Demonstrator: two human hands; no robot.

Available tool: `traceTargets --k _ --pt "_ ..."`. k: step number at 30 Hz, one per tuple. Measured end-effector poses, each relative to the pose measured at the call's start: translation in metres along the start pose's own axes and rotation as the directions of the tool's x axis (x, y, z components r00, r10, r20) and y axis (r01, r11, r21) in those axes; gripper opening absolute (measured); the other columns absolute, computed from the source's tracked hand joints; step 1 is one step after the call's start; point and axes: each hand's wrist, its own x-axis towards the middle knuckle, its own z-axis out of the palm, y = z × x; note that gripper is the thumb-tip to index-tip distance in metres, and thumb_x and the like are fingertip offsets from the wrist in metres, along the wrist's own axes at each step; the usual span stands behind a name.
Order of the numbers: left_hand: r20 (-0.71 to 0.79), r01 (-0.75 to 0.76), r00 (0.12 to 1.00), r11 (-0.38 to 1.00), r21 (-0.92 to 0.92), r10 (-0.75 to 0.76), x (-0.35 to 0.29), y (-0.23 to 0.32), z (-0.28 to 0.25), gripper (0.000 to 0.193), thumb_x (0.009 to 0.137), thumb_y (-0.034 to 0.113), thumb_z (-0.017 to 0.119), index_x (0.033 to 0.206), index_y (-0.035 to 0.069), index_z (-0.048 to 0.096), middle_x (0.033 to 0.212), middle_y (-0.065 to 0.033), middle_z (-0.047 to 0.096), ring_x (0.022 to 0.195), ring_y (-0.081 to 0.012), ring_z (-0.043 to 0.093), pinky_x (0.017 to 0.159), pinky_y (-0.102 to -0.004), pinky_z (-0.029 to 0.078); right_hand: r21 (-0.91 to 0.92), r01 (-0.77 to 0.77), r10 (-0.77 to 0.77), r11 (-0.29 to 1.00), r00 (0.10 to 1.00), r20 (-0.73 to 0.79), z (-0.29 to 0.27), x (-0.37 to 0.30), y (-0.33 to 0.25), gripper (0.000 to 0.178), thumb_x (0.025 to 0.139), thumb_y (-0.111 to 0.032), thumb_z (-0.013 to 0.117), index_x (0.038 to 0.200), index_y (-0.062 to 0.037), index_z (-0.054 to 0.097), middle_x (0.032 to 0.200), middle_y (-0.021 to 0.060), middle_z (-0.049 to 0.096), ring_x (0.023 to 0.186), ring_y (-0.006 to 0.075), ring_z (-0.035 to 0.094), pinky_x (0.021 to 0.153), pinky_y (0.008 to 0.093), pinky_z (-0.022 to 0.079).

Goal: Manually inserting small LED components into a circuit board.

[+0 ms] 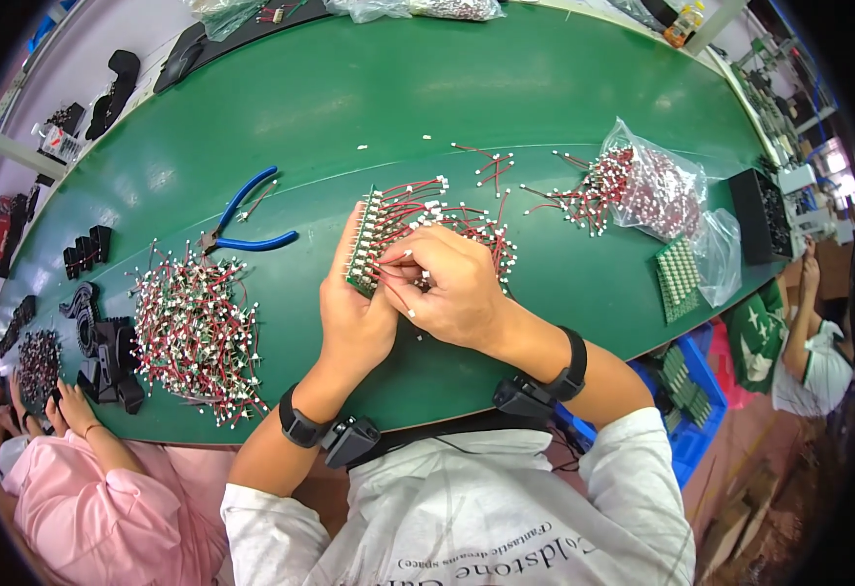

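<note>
My left hand (354, 317) grips a narrow green circuit board (365, 234) by its edge and lower end, tilted up above the table. White connectors line the board, and short red and black wires stand out from its upper part. My right hand (462, 288) is closed in a pinch at the board's lower end, on a short wire lead (395, 259) with white plugs. Its fingers partly hide where the lead meets the board. Beyond my right hand, loose wire leads (498, 239) lie on the green table (349, 107).
Blue-handled pliers (252, 241) and a big heap of wire leads (198, 337) lie to the left. On the right are a plastic bag of leads (657, 190), a green board panel (679, 278), a black box (760, 215) and a blue crate (706, 439). Co-workers sit at both sides.
</note>
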Motion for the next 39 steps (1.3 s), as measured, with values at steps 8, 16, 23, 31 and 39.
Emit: traceTargets --k 8,16,23,31,39 --pt "-0.018 0.001 1.000 0.999 0.037 0.000 -0.001 -0.003 0.002 0.063 0.091 -0.004 0.054 0.148 -0.003 0.030 0.119 -0.0135 0.065 0.104 -0.0168 0.064 0.090 -0.0301 0.051 -0.004 0.002 -0.002 1.000 1.000 -0.001 0.001 -0.002 0.002 0.020 0.070 0.003 0.076 0.087 0.0011 0.065 0.081 0.0113 0.064 0.064 0.0186 0.065 0.057 0.0275 0.054" --pt "-0.033 -0.040 0.998 0.977 0.211 0.048 0.000 -0.001 0.001 0.062 0.089 0.001 0.058 0.147 -0.002 0.034 0.112 -0.0127 0.069 0.098 -0.0162 0.067 0.085 -0.0297 0.052 -0.124 0.035 -0.036 0.992 0.999 -0.006 0.002 0.001 -0.001 0.019 0.070 0.002 0.074 0.085 -0.0011 0.064 0.073 0.0077 0.060 0.057 0.0168 0.060 0.051 0.0280 0.050" --pt "-0.035 -0.029 0.999 0.983 0.183 0.036 0.000 -0.010 0.000 0.063 0.088 0.003 0.059 0.146 -0.001 0.035 0.109 -0.0146 0.070 0.095 -0.0184 0.069 0.083 -0.0307 0.053 -0.068 -0.027 0.028 0.997 1.000 0.004 0.001 0.002 0.003 0.017 0.070 0.001 0.075 0.083 -0.0005 0.064 0.069 0.0062 0.060 0.056 0.0143 0.058 0.051 0.0261 0.048" --pt "-0.016 -0.089 0.995 0.940 0.330 0.100 -0.001 -0.006 -0.004 0.064 0.085 -0.005 0.055 0.146 -0.002 0.035 0.105 -0.0180 0.070 0.091 -0.0240 0.071 0.081 -0.0330 0.054 -0.122 0.020 -0.016 0.992 0.999 0.035 0.003 0.003 0.000 0.016 0.071 0.000 0.076 0.084 -0.0008 0.067 0.071 0.0052 0.061 0.056 0.0125 0.057 0.051 0.0255 0.047" --pt "0.002 -0.140 0.989 0.906 0.399 0.151 0.000 -0.007 -0.006 0.065 0.082 -0.010 0.050 0.145 -0.003 0.036 0.111 -0.0224 0.067 0.095 -0.0296 0.070 0.082 -0.0352 0.053 -0.053 -0.087 0.089 0.995 0.995 0.044 -0.004 0.005 0.002 0.012 0.076 -0.001 0.076 0.082 0.0024 0.067 0.073 0.0064 0.063 0.053 0.0125 0.054 0.048 0.0248 0.044"
